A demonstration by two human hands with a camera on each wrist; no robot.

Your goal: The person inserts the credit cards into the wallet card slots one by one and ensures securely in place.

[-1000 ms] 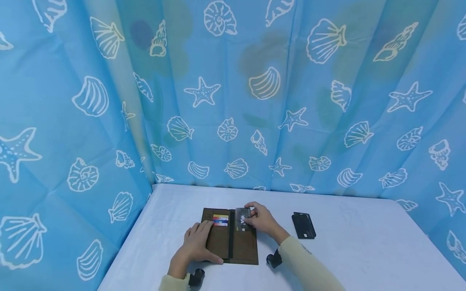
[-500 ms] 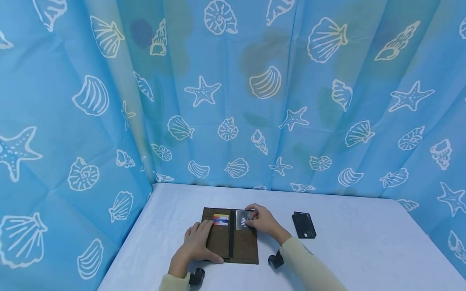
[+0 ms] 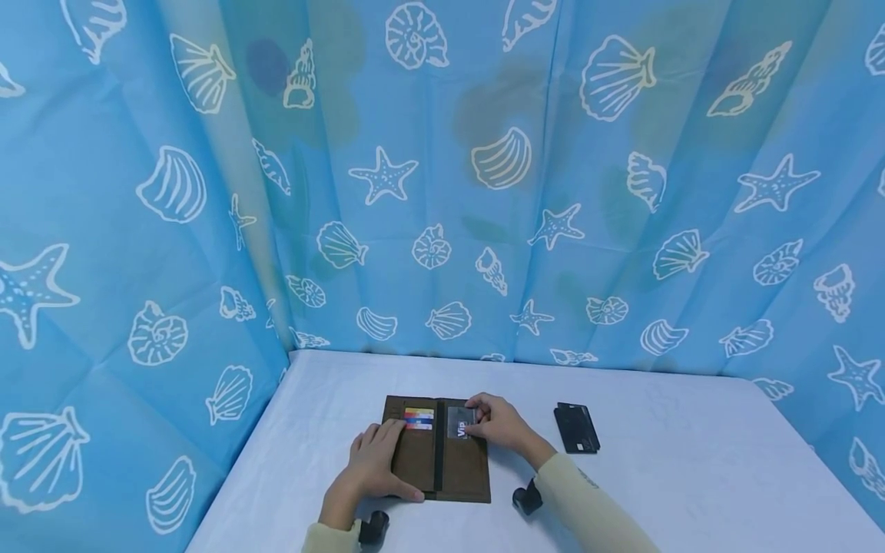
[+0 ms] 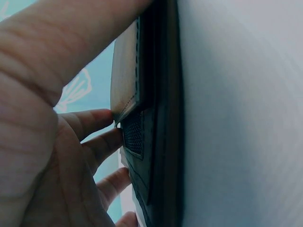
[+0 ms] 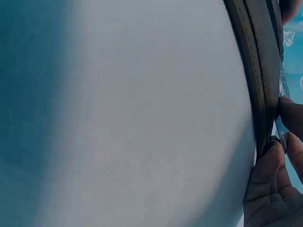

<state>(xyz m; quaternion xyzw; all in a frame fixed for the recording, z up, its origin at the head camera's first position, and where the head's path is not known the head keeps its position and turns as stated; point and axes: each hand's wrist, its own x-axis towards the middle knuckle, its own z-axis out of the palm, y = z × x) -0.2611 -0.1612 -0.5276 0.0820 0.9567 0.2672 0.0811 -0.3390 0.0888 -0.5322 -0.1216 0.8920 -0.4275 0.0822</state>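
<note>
Carefully, the dark, shiny plastic card marked "Vip" [image 3: 458, 423] is pinched at its right side by the thumb and fingers of the right hand [image 3: 503, 424]. It lies over the upper right part of the open brown leather wallet [image 3: 465, 470], which is laid flat on the white worktop [image 3: 657, 461]. The wallet's left side is pressed by the left hand [image 3: 376, 461], with its fingers spread and nothing gripped. For neat work, the card should be held flat and straight and slid gently, with the wallet held still. One wallet and one "Vip" card are counted. At least two flat black cards [image 3: 577, 428] seem to be piled nearby; the bright striped cards [image 3: 419, 418] cannot be counted surely.
</note>
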